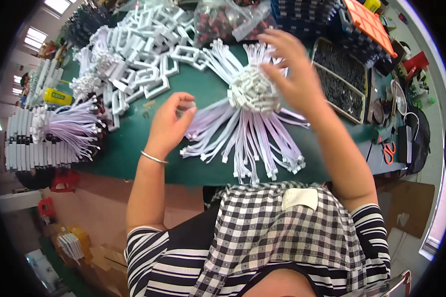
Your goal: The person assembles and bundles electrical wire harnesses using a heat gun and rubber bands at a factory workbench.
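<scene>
A large bundle of white and pale-purple cables (248, 136) with small white connectors fans out on the green table (126, 156) in front of me. Its middle is a thick, pale, knotted clump. Just left of the cables is my left hand (171, 121), its fingers curled in toward the thumb. Something small and whitish shows at those fingertips, but I cannot make out what it is. Over the upper right of the clump, my right hand (293, 74) has its thumb and fingers apart, slightly blurred, with nothing visible between them. It covers part of the cable ends behind.
White rectangular plastic frames (148, 76) are heaped at the back left. Stacked white parts with more cables (52, 133) stand at the left edge. A clear bag of red and black pieces (228, 22), a divided tray of black parts (339, 74) and orange-handled scissors (389, 152) lie beyond and right.
</scene>
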The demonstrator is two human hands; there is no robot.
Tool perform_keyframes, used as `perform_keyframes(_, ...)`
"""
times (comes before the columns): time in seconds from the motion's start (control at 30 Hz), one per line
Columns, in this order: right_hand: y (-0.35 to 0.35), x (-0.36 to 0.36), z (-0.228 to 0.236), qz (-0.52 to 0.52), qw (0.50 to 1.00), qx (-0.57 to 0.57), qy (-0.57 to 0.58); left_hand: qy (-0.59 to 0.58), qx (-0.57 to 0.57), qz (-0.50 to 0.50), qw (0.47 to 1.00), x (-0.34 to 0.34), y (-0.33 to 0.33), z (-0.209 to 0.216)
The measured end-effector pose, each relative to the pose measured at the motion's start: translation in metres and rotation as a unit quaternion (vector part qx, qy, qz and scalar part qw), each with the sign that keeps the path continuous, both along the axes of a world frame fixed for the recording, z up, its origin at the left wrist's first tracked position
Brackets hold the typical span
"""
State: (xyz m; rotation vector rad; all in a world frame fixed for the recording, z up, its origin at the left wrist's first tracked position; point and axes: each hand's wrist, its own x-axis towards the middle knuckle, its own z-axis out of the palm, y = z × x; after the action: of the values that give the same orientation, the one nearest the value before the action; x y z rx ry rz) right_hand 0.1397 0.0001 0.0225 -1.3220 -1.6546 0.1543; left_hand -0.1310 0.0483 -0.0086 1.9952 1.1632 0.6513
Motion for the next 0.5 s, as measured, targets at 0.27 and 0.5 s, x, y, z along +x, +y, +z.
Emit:
perform_keyframes(0.27, -0.079, -0.017, -0.043, -0.043, 0.938, -0.219, -0.267, 0.220, 0.181, -0.142, 0.948, 0.035, 0.003, -0.008)
perform_keyframes(0.5, -0.056, 0.003, -0.047, 0.045, 0.901, -0.101, -0.419, 0.228, -0.058, -0.196, 0.952, -0.012, -0.009, 0.021)
